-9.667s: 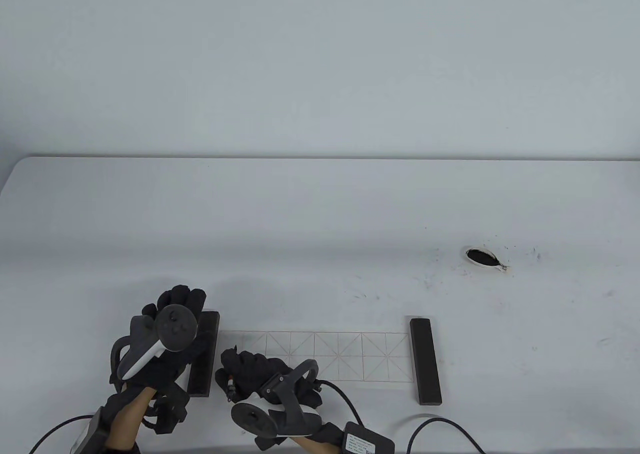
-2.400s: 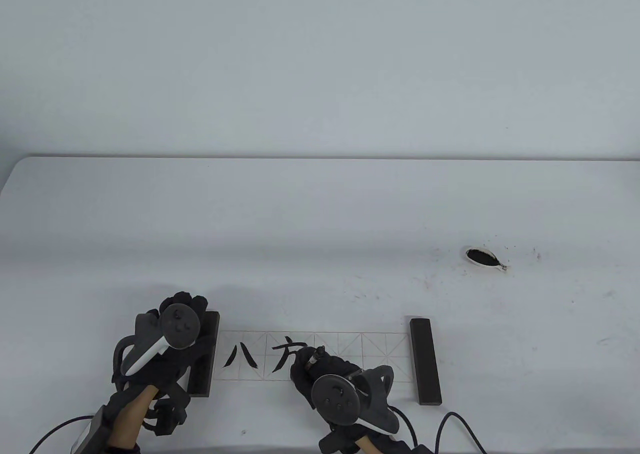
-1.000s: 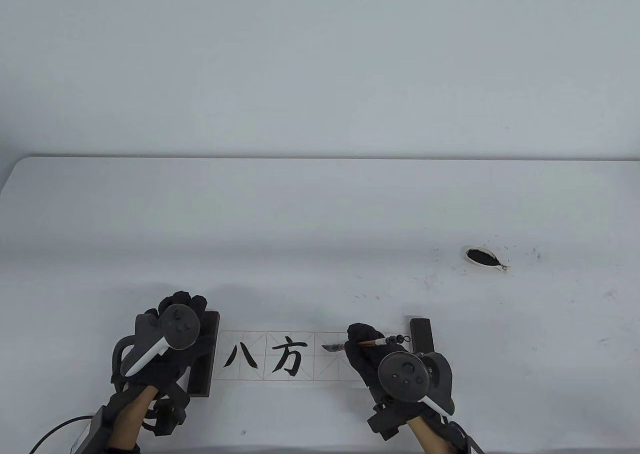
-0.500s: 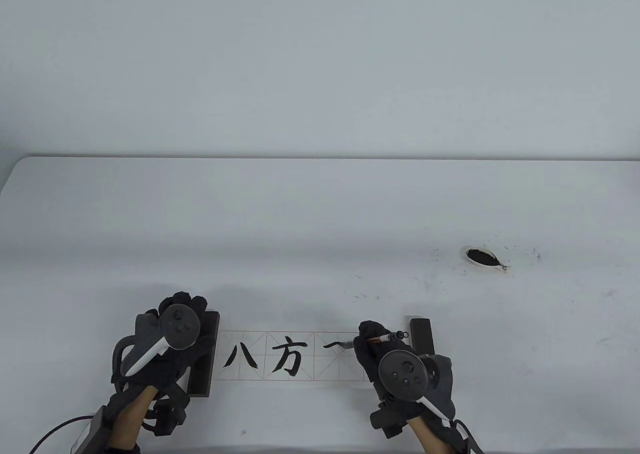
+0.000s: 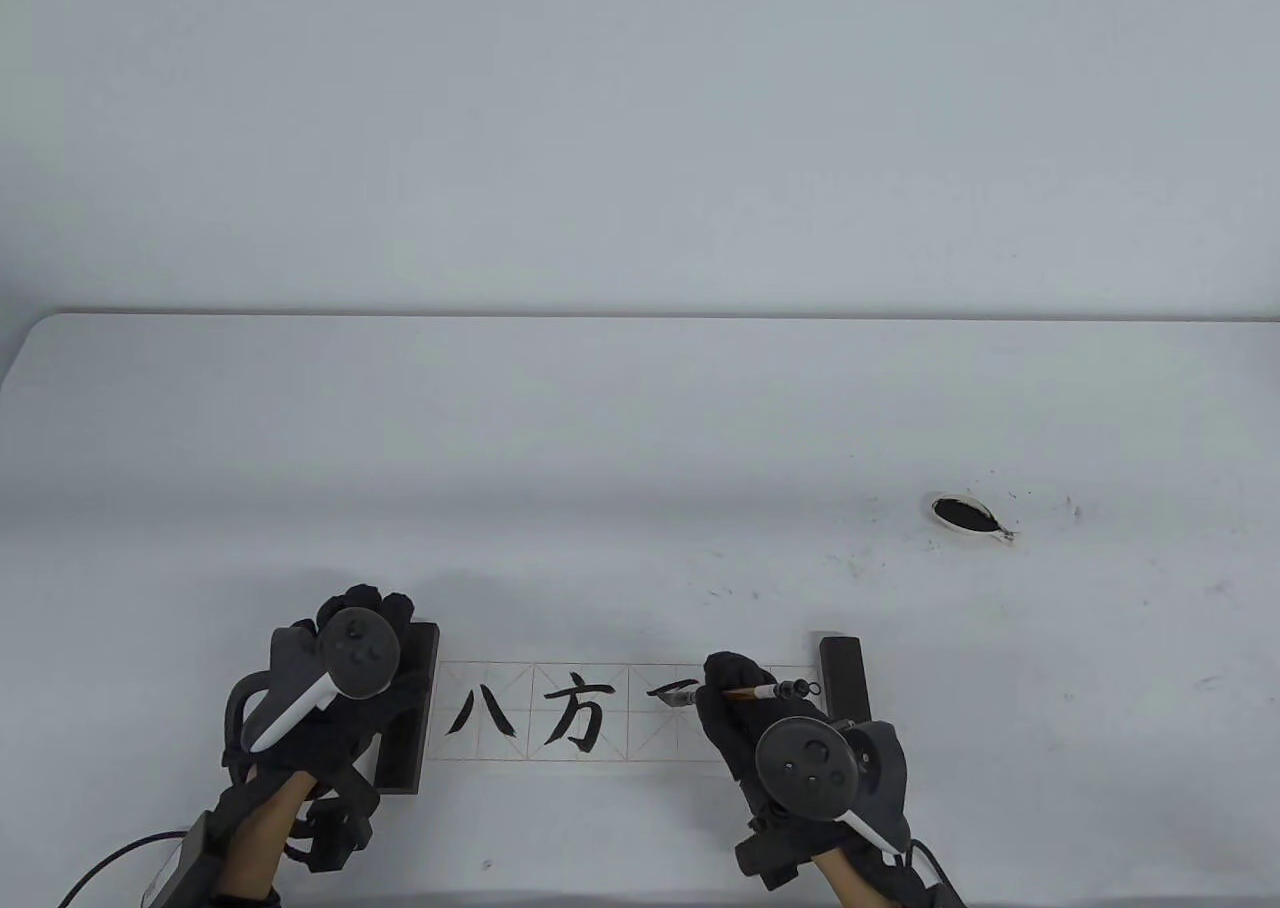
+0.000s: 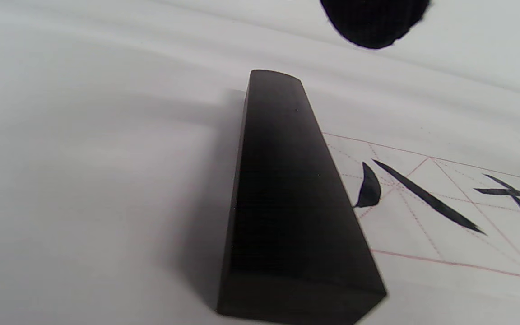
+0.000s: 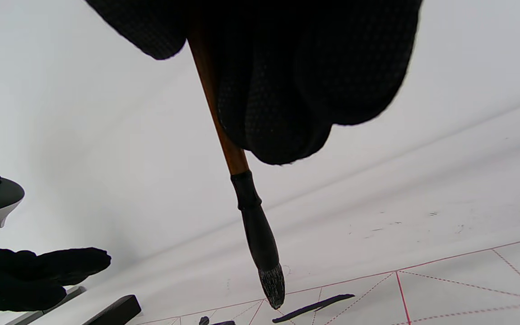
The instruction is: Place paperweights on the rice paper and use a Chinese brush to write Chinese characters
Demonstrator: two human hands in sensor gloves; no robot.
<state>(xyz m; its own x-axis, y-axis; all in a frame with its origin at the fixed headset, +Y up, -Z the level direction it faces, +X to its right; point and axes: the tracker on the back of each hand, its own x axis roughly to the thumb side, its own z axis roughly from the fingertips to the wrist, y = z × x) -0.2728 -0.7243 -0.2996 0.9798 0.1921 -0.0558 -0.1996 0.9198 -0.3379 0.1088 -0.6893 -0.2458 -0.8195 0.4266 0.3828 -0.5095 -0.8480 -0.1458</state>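
The rice paper [image 5: 640,738] lies as a gridded strip near the table's front edge. It bears two ink characters [image 5: 575,713] and a short horizontal stroke [image 5: 670,689]. My left hand [image 5: 350,648] rests with flat fingers on the left black paperweight [image 5: 408,738], seen close up in the left wrist view as a paperweight [image 6: 287,203] on the paper's end. My right hand [image 5: 725,688] grips the brush [image 5: 765,692], whose black tip [image 7: 271,282] hangs just above the paper beside the stroke [image 7: 314,307]. The right paperweight [image 5: 842,673] is partly hidden behind my right hand.
A small dish of black ink [image 5: 963,515] sits at the right, with ink specks on the table around it. Cables trail off the front edge by both wrists. The white table [image 5: 600,448] stretches back to a plain wall.
Two characters were written on the blank paper. My right hand moved right, drew a horizontal stroke in the third cell, then shifted the brush tip slightly left and nearer. The left hand stayed put.
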